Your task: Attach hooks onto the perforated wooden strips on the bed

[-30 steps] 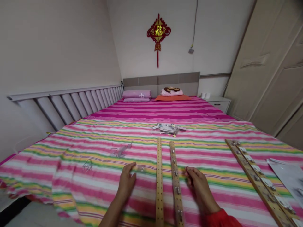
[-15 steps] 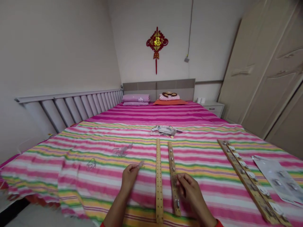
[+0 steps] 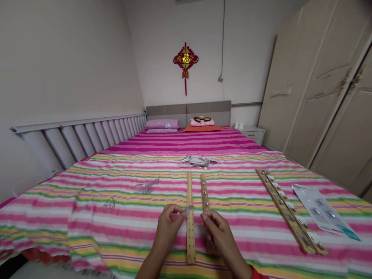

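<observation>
Two narrow wooden strips with rows of holes lie side by side on the striped bed cover (image 3: 87, 217): the left strip (image 3: 190, 201) is bare, the right strip (image 3: 204, 192) carries small metal fittings. My left hand (image 3: 168, 226) is closed in a pinch on a small clear plastic packet (image 3: 187, 210) just left of the bare strip. My right hand (image 3: 217, 230) rests on the near part of the right strip, fingers curled; whether it grips anything is hidden.
A third wooden strip (image 3: 286, 207) with metal fittings lies to the right, beside a plastic sheet of parts (image 3: 322, 211). A heap of small packets (image 3: 197, 161) sits farther up the bed. Two clear packets (image 3: 147, 187) lie left. Wardrobe doors (image 3: 328, 97) stand right.
My left hand picked the small clear packet off the cover and lifted it toward the strips. My right hand moved left onto the right strip. The view tilted upward and shifted.
</observation>
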Tool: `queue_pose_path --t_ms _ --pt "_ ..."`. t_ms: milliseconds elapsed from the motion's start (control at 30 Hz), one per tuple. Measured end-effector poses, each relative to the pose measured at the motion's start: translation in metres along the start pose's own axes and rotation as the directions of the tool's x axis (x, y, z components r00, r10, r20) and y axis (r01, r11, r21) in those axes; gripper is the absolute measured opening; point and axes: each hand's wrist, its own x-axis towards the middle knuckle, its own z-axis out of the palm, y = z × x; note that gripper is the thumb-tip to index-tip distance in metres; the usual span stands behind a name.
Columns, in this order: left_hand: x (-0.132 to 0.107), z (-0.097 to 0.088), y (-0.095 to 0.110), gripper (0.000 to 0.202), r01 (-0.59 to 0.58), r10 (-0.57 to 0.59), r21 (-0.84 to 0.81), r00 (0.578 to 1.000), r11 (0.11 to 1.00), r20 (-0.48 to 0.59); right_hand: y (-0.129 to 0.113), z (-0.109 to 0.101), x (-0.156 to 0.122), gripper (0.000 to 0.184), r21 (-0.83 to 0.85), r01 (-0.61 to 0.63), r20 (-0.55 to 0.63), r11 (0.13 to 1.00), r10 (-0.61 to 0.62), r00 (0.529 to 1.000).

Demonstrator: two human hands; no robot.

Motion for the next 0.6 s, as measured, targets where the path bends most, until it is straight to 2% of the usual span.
queue_pose_path --t_ms 67,100,233,333,400,500,600 --pt "-0.003 0.0 0.011 0.003 -0.23 0.228 0.254 0.973 0.939 0.036 -0.003 -0.004 -0.003 0.035 -0.074 0.086 -0.044 0.994 -0.089 0.995" --pt "-0.005 0.0 0.016 0.004 -0.309 0.301 0.336 0.95 0.89 0.076 -0.004 -0.005 -0.004 0.032 -0.121 0.136 -0.059 0.983 -0.144 0.988" --pt "-0.011 0.005 0.034 0.013 -0.469 0.4 0.481 0.883 0.74 0.246 -0.005 -0.009 -0.01 0.021 -0.317 0.335 -0.008 0.887 -0.356 0.935" --pt "-0.016 0.011 0.044 0.018 -0.524 0.413 0.515 0.852 0.678 0.322 -0.007 -0.01 -0.014 0.016 -0.402 0.468 0.083 0.787 -0.478 0.875" --pt "-0.018 0.014 0.047 0.018 -0.542 0.418 0.511 0.841 0.667 0.344 -0.009 -0.011 -0.016 0.014 -0.434 0.492 0.102 0.755 -0.502 0.859" --pt "-0.019 0.016 0.05 0.015 -0.542 0.416 0.463 0.839 0.702 0.352 -0.012 -0.013 -0.019 0.013 -0.453 0.46 0.086 0.763 -0.477 0.875" --pt "-0.017 0.018 0.051 0.012 -0.495 0.382 0.374 0.86 0.784 0.339 -0.011 -0.015 -0.02 0.016 -0.411 0.392 0.052 0.823 -0.409 0.911"
